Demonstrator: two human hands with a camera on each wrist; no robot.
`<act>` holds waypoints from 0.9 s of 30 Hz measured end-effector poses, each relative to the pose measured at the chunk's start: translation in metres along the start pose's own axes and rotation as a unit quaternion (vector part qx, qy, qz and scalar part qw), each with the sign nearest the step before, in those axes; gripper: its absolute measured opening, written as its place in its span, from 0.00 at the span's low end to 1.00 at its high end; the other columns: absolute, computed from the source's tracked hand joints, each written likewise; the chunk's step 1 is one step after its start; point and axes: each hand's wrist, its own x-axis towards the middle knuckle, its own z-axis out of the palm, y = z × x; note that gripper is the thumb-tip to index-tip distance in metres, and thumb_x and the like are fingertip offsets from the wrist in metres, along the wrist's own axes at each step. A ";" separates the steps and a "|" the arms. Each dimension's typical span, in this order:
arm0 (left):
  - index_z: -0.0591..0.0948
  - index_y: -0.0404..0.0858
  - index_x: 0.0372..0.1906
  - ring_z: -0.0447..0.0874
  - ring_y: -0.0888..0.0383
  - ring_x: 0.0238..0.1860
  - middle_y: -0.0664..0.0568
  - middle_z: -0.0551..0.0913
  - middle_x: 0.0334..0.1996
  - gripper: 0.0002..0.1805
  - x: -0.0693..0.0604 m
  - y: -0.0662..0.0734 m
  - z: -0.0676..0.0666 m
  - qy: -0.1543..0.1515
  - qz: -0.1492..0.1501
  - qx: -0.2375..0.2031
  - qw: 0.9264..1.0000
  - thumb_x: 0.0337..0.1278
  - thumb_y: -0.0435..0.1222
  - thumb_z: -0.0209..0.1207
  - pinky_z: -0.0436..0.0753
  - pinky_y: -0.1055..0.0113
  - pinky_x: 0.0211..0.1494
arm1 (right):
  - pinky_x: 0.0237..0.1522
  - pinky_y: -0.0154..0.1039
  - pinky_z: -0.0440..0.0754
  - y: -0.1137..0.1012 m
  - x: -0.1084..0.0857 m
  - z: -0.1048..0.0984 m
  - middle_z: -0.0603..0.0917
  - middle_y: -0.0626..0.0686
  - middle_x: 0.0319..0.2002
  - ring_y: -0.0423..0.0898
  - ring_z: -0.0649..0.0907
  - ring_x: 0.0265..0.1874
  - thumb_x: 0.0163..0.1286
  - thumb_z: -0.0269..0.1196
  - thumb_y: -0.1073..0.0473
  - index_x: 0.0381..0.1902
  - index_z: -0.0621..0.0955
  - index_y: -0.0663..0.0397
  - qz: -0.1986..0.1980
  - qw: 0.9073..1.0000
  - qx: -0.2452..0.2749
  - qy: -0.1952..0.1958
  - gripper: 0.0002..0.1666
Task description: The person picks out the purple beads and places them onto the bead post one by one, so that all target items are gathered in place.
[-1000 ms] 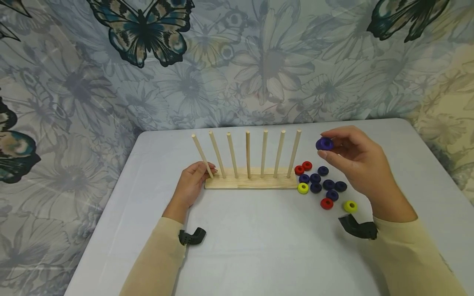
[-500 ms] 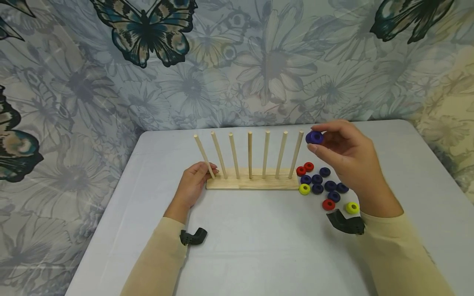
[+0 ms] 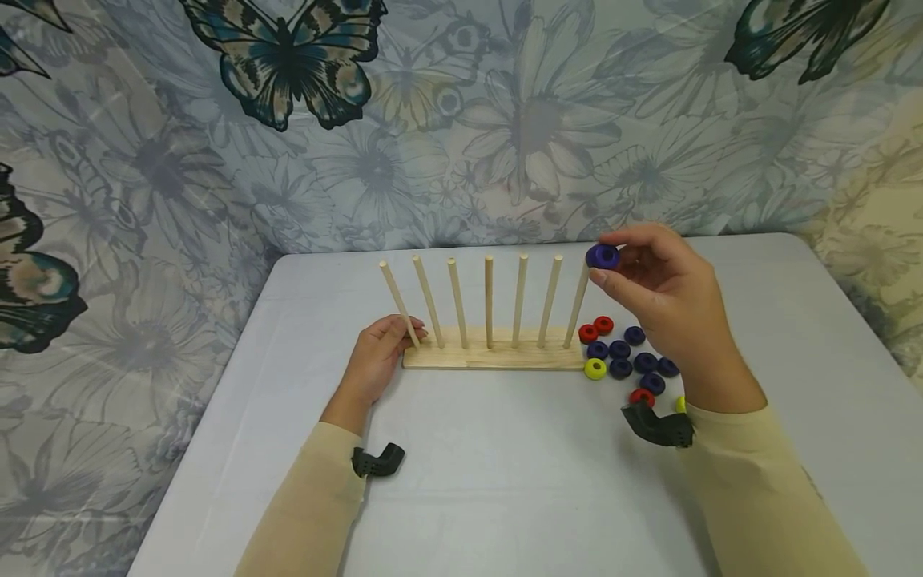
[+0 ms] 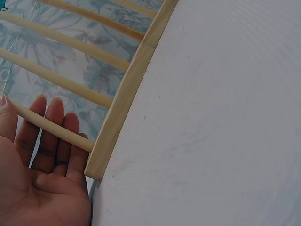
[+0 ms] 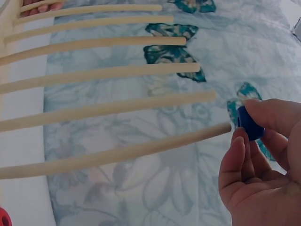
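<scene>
A wooden base (image 3: 497, 358) carries a row of several upright pegs, all bare. At its left end my left hand (image 3: 375, 361) holds the leftmost peg (image 4: 56, 129), thumb on one side and fingers behind, as the left wrist view shows. My right hand (image 3: 667, 304) pinches a dark blue ring (image 3: 602, 256) between thumb and fingers at the tip of the rightmost peg (image 3: 576, 308). In the right wrist view the blue ring (image 5: 250, 124) is just off the end of that peg (image 5: 141, 149), with a small gap between them.
Loose rings lie right of the base: several dark blue ones (image 3: 644, 363), red ones (image 3: 603, 324) and yellow ones, one yellow ring (image 3: 594, 369) close to the base corner. The white table (image 3: 476, 481) reaches back to a flower-and-butterfly patterned cloth (image 3: 360, 160).
My right hand has moved left and slightly up with the blue ring, from beyond the rightmost peg to its tip. My left hand stays at the leftmost peg.
</scene>
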 end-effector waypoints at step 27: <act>0.80 0.16 0.56 0.86 0.52 0.54 0.48 0.87 0.45 0.23 0.002 -0.004 -0.001 0.004 0.007 0.003 1.000 0.90 0.37 0.50 0.84 0.62 0.61 | 0.47 0.29 0.84 0.008 0.002 0.006 0.81 0.50 0.51 0.50 0.81 0.43 0.68 0.69 0.82 0.60 0.86 0.69 -0.006 1.000 -0.022 -0.009 0.23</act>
